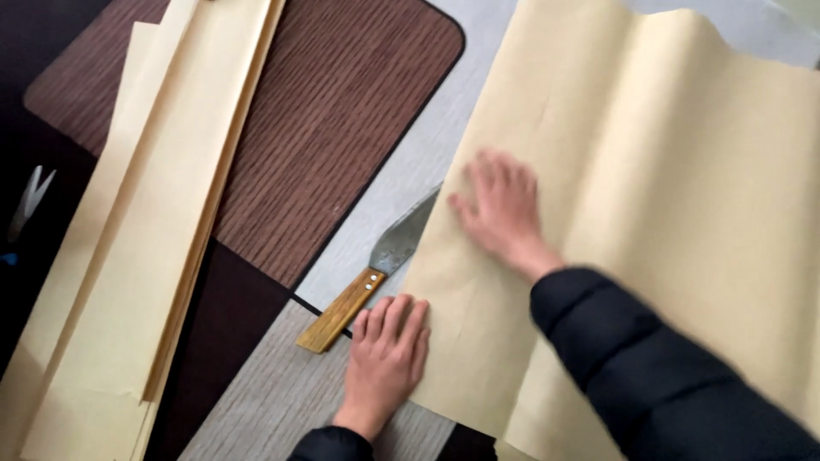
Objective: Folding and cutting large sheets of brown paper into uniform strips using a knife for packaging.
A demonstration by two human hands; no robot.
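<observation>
A large cream paper sheet (pixel 666 213) lies spread over the table on the right, with soft creases. My right hand (pixel 500 209) presses flat on it near its left edge, fingers spread. My left hand (pixel 389 358) rests flat at the sheet's lower left edge, fingers together, half on the paper and half on the table. A knife (pixel 376 277) with a wooden handle and a grey metal blade lies just left of the sheet, its blade tip slipped under the paper's edge. My left hand is beside the handle, not gripping it.
A stack of long cream paper strips (pixel 145 239) lies along the left side over a dark brown wood-grain mat (pixel 342 119). A light grey table surface (pixel 282 393) shows in front. A pale tool (pixel 30 201) lies at the far left edge.
</observation>
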